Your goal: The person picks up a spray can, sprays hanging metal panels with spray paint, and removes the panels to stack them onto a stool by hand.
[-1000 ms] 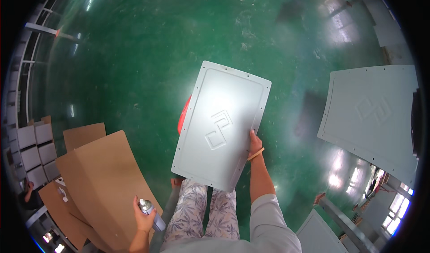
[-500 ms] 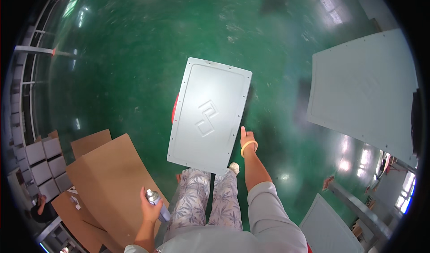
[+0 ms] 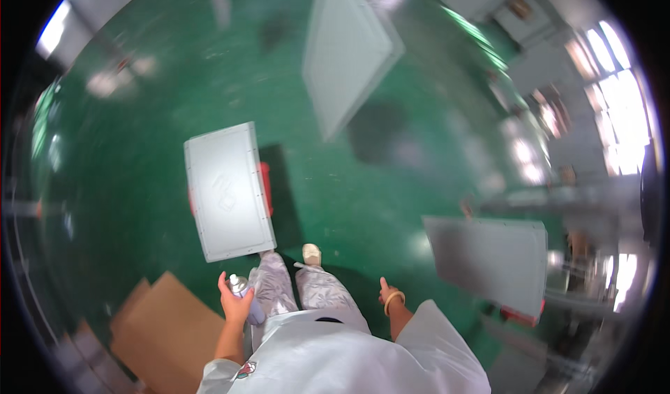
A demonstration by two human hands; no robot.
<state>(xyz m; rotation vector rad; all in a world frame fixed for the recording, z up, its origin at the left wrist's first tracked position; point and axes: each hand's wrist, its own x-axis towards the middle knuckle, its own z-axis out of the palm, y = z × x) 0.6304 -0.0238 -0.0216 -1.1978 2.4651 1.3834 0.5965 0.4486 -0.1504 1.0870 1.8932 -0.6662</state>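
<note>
My left hand (image 3: 236, 302) is wrapped round a spray can (image 3: 255, 311) with a white nozzle, held beside my left leg. With a yellow band at its wrist, my right hand (image 3: 385, 293) hangs at my right over the green floor. One finger is stretched out, and nothing shows in that hand. A light grey rectangular panel (image 3: 234, 216) with small holes along its rim and a raised emblem lies ahead of my feet to the left. Red parts (image 3: 266, 188) stick out from under it. Neither hand touches the panel.
Another grey panel (image 3: 345, 48) stands far ahead, and a third panel (image 3: 492, 261) is at the right, with red beneath it. Brown cardboard sheets (image 3: 171, 331) lie at the lower left. Bright windows (image 3: 621, 108) and blurred equipment line the right side.
My view has swung to the right, and the near panel now sits further left. My right hand has moved back from its edge. The spray can stays in my left hand.
</note>
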